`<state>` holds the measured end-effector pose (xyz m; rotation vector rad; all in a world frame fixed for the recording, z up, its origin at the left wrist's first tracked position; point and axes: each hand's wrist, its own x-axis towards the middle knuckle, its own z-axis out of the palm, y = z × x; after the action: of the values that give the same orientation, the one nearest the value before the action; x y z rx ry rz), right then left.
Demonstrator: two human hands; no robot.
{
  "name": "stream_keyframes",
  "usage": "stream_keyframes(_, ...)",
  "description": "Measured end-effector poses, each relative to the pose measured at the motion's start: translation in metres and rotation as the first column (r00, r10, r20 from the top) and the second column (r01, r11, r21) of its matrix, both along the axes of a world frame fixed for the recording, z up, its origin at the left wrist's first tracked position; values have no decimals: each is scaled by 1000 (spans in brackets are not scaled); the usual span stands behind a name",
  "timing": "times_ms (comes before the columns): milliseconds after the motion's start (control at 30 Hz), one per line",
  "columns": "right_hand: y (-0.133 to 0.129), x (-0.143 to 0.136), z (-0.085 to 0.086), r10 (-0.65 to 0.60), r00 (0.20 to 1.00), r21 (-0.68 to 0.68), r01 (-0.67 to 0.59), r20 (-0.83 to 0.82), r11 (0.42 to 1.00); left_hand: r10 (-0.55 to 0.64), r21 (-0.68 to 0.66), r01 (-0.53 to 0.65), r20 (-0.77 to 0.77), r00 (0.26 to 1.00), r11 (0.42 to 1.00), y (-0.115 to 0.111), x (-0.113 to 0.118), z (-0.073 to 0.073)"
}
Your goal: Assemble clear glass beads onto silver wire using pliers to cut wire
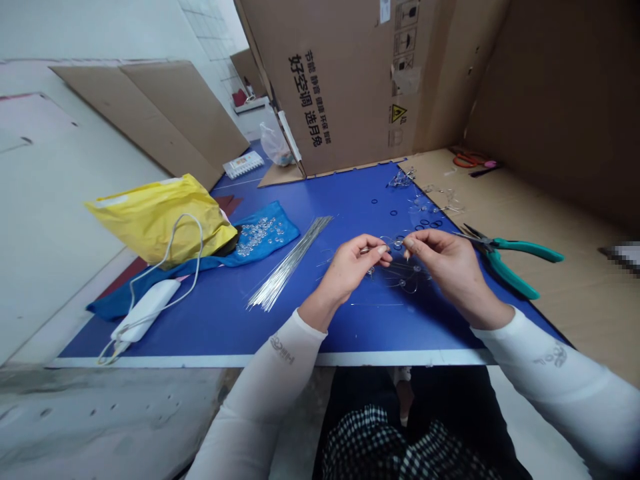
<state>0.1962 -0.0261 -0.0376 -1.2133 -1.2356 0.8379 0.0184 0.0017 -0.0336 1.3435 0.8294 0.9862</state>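
Your two hands pinch a small looped wire piece (pixel 398 243) above the blue table (pixel 345 200).
Left to right: clear beads (pixel 260 233) on blue cloth (pixel 288 225); wire bundle (pixel 291 264) near it; your left hand (pixel 353 263), thumb and fingers closed on the piece's left side; your right hand (pixel 447 263), thumb and forefinger pinching its right; green-handled pliers (pixel 500 244) just beside, handles spread.

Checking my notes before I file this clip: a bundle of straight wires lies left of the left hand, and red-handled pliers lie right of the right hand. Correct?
Not quite: the head view shows the pliers have green handles, not red. The rest holds.
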Motion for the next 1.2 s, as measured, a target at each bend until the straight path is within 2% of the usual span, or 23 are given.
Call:
stream_keyframes(167, -2, -1, 1, 12, 1000, 0, -12, 20, 1000, -26, 22, 25, 8, 1000, 999, 0, 0, 1)
stream_keyframes(400, 5, 4, 0, -69, 983, -8, 69, -168, 998, 0, -114, 2, 17, 1000, 993, -2, -2, 12)
stream_keyframes(533, 8, 7, -3, -67, 983, 4, 69, -171, 998, -24, -84, 28, 47, 999, 996, -2, -4, 11)
stream_keyframes(633, 6, 7, -4, -40, 998, -5, 40, -53, 999, 7, -72, -5, 35, 999, 997, 0, -4, 8)
stream_keyframes(700, 4, 7, -2, -52, 987, 80, 41, 149, 996, 31, -41, -31, -3, 1000, 999, 0, -3, 6)
stream_keyframes(800, 1, 8, 1, -102, 882, 277, -34, 461, 960, 36, 37, -32, -89, 995, 999, -1, -2, 6)
stream_keyframes(867, 0, 8, 2, -93, 826, 316, -106, 556, 943, 21, 74, -10, -142, 990, 997, -4, -1, 7)
stream_keyframes(967, -1, 8, 3, -56, 809, 295, -149, 586, 944, -6, 100, 25, -188, 982, 995, -6, 0, 8)
stream_keyframes(1200, 1, 9, 2, -26, 898, 202, -70, 439, 977, -53, -4, 53, -96, 994, 999, -3, -2, 7)
